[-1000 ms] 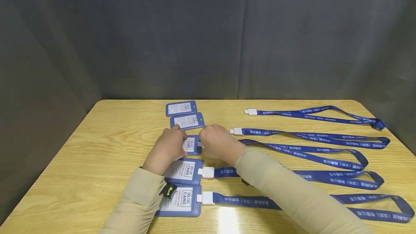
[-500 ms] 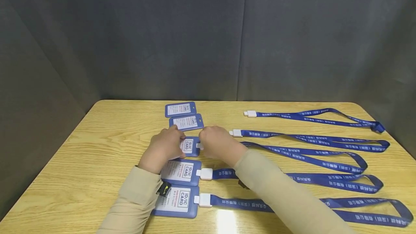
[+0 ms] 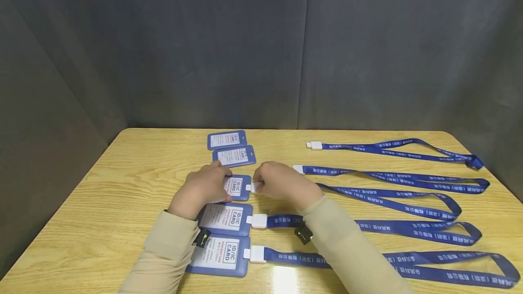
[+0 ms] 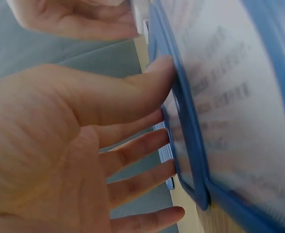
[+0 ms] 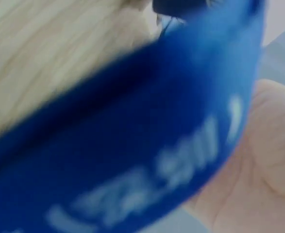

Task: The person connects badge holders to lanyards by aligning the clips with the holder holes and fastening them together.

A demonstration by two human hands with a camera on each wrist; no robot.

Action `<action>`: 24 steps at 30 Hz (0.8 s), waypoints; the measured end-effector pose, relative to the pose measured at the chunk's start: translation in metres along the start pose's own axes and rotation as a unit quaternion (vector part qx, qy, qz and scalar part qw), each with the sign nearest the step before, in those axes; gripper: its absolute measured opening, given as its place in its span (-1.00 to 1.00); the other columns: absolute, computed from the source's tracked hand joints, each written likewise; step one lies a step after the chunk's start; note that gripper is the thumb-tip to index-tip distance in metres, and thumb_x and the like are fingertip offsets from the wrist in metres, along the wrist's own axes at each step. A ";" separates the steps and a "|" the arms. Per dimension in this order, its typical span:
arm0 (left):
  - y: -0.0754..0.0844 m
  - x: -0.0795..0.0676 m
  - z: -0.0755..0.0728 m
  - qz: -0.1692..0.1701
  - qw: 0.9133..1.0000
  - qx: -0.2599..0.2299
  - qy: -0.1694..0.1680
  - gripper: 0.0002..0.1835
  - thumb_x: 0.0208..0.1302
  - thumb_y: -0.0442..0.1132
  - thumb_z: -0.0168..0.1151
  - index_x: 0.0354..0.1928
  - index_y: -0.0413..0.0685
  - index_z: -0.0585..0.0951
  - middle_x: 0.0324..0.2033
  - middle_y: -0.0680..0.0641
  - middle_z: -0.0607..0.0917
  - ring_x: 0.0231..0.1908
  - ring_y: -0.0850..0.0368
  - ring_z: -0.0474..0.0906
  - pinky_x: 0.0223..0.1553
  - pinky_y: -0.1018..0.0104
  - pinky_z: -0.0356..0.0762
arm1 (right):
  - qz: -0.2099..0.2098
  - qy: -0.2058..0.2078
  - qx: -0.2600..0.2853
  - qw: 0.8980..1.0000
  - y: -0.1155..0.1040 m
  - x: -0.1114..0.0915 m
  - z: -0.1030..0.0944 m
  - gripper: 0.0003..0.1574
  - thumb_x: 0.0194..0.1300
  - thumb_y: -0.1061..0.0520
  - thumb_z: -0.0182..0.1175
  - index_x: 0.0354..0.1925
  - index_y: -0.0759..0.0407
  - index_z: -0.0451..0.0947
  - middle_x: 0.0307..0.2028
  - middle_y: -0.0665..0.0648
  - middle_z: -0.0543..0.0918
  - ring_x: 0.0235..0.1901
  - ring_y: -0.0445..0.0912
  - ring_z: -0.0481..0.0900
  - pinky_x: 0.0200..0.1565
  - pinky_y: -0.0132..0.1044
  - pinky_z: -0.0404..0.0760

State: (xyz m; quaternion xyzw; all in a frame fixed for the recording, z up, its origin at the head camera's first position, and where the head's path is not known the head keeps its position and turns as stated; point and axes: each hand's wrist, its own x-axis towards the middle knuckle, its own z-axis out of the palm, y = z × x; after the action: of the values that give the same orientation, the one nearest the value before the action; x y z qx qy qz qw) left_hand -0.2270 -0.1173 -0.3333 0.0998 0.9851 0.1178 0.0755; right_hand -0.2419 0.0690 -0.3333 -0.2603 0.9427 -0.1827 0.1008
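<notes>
My left hand [image 3: 200,189] holds a blue ID card holder [image 3: 240,188] by its long edges, thumb at the near edge and fingers at the far one. In the left wrist view the thumb [image 4: 154,85] presses a holder's rim. My right hand [image 3: 286,186] pinches the white clip [image 3: 255,188] of a blue lanyard [image 3: 380,198], its white tab at the holder's slot end. Whether the tab passes through the slot is too small to tell. The right wrist view is mostly filled by a blurred blue strap [image 5: 132,145].
Nearer me lie two card holders [image 3: 230,219] [image 3: 226,255] with lanyard clips [image 3: 259,221] [image 3: 257,254] at their slots. Two more holders [image 3: 234,155] [image 3: 226,139] lie beyond my left hand. Two lanyards [image 3: 392,178] [image 3: 384,146] stretch across the far right of the wooden table [image 3: 102,221].
My right hand has shifted slightly right and turned, so more of the white clip shows at the holder. The left hand stays on the same card holder. The head view has tilted a little.
</notes>
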 end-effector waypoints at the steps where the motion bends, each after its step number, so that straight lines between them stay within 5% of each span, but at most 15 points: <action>1: 0.001 0.000 0.000 -0.001 1.000 0.001 -0.001 -0.41 0.08 -0.17 0.49 0.19 -0.13 0.60 -0.04 -0.12 0.57 -0.09 -0.05 0.51 -0.02 -0.18 0.46 | 0.005 0.004 0.010 1.000 0.003 -0.001 0.000 -0.79 0.34 0.22 0.27 -0.07 0.17 0.73 -0.15 0.05 0.72 -0.26 -0.10 0.55 -0.01 -0.20 0.58; 9: 0.002 0.002 0.000 -0.007 1.000 -0.014 0.026 -0.60 0.35 -0.23 0.14 0.20 -0.14 0.61 0.10 -0.21 0.62 -0.04 -0.13 0.58 -0.02 -0.21 0.47 | 0.015 0.041 0.044 0.998 0.012 -0.006 -0.009 -0.69 0.36 0.21 0.27 0.06 0.18 0.66 -0.09 0.10 0.68 -0.22 -0.10 0.59 -0.07 -0.24 0.62; 16: 0.003 0.006 0.002 0.017 0.996 -0.030 0.079 -0.65 0.43 -0.20 0.10 0.16 -0.13 0.63 0.10 -0.21 0.65 0.04 -0.15 0.60 -0.01 -0.20 0.51 | 0.017 0.059 0.043 0.997 0.024 -0.007 -0.020 -0.66 0.36 0.20 0.27 0.09 0.23 0.64 -0.08 0.14 0.69 -0.14 -0.04 0.62 -0.02 -0.16 0.61; 24: 0.004 0.008 0.003 0.044 0.994 -0.038 0.096 -0.66 0.41 -0.18 0.16 0.16 -0.08 0.64 0.14 -0.15 0.63 0.17 -0.13 0.54 0.08 -0.16 0.49 | 0.032 0.080 0.049 0.995 0.044 -0.012 -0.036 -0.64 0.38 0.19 0.25 0.11 0.27 0.62 -0.13 0.17 0.69 -0.18 -0.03 0.61 -0.04 -0.13 0.60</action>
State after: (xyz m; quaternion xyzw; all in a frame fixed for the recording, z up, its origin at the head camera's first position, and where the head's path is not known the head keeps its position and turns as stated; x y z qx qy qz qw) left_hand -0.2334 -0.1111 -0.3358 0.1283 0.9772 0.1677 -0.0205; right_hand -0.2614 0.1207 -0.3167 -0.2089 0.9455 -0.2459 0.0439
